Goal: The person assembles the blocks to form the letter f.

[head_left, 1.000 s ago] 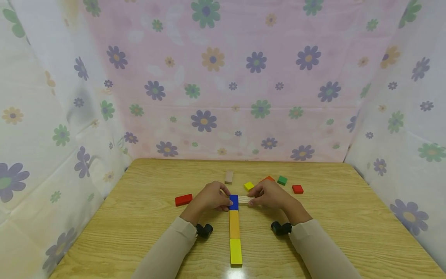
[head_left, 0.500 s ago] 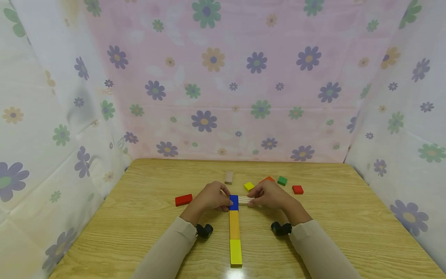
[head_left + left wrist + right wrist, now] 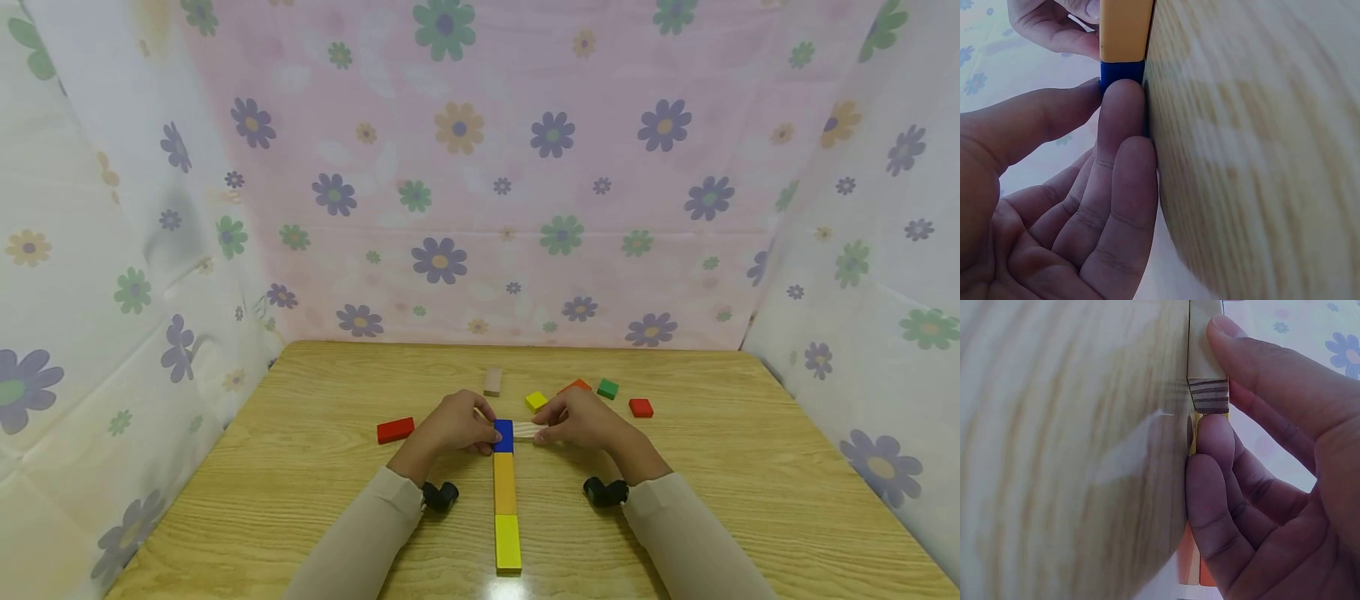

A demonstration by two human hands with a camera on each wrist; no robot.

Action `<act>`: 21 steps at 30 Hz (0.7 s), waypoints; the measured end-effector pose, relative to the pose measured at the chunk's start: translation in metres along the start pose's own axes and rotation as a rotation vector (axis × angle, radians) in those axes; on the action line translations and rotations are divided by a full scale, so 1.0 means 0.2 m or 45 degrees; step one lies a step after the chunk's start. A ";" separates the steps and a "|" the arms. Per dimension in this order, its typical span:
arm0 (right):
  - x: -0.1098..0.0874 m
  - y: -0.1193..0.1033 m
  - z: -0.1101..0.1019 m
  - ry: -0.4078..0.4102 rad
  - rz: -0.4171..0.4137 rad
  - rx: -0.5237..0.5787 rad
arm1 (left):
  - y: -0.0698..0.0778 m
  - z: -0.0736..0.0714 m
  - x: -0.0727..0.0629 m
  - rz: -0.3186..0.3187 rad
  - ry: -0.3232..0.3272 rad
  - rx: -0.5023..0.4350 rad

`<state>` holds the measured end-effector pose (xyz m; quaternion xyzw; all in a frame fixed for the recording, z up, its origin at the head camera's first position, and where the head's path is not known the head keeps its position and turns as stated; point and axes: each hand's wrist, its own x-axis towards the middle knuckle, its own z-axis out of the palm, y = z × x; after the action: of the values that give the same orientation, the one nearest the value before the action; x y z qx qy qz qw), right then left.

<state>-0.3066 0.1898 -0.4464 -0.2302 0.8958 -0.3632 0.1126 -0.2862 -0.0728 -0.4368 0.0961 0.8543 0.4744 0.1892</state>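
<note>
In the head view my left hand (image 3: 459, 423) is at the blue block (image 3: 503, 436), its thumb on the block's left part. The left wrist view shows that hand's thumb and fingertips around the end of the blue block (image 3: 1121, 72). My right hand (image 3: 583, 419) pinches a plain wooden block (image 3: 523, 430), which lies crosswise against the blue block's right side. In the right wrist view the thumb lies along the wooden block (image 3: 1205, 353), fingertips at its striped end. An orange-yellow block (image 3: 505, 483) and a yellow block (image 3: 507, 543) continue the line toward me.
A red block (image 3: 395, 430) lies left of my left hand. Farther back are a tan block (image 3: 492, 382), a small yellow block (image 3: 536, 401), an orange block (image 3: 577, 385), a green block (image 3: 607, 388) and a small red block (image 3: 641, 407). Floral cloth (image 3: 480, 167) encloses the table.
</note>
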 end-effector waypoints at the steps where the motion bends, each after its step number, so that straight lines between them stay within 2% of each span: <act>1: 0.00 0.00 0.00 -0.001 -0.001 0.000 | 0.00 0.00 0.00 0.001 0.001 0.001; 12: 0.00 0.01 0.00 0.005 -0.011 -0.003 | 0.02 -0.02 -0.02 -0.024 0.015 0.023; 21: 0.00 0.00 0.01 0.007 0.000 0.001 | 0.02 -0.09 -0.03 0.067 0.082 0.096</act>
<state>-0.3064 0.1893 -0.4473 -0.2291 0.8960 -0.3639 0.1104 -0.2878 -0.0873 -0.4224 0.1103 0.8745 0.4494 0.1452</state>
